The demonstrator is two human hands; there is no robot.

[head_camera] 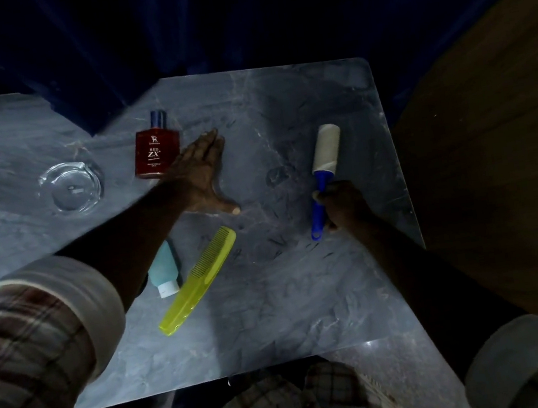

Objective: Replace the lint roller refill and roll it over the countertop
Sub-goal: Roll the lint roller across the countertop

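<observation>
Person's right hand [342,205] grips the blue handle of the 1 lint roller [322,179], fingers curled round it. The roller's pale roll end points away & seems to rest on the grey marble countertop [275,306], near its right edge. Their left hand [206,173] lies flat on the top, fingers straight, thumb spread, holding nothing, just beside 1 red perfume bottle [157,154]. Also there: 1 clear glass dish [72,188] far left, 1 yellow comb [198,279] & 1 small teal bottle [164,270] w/ white cap, side by side by the left forearm. 2 plaid sleeves [38,340], both rolled up.
</observation>
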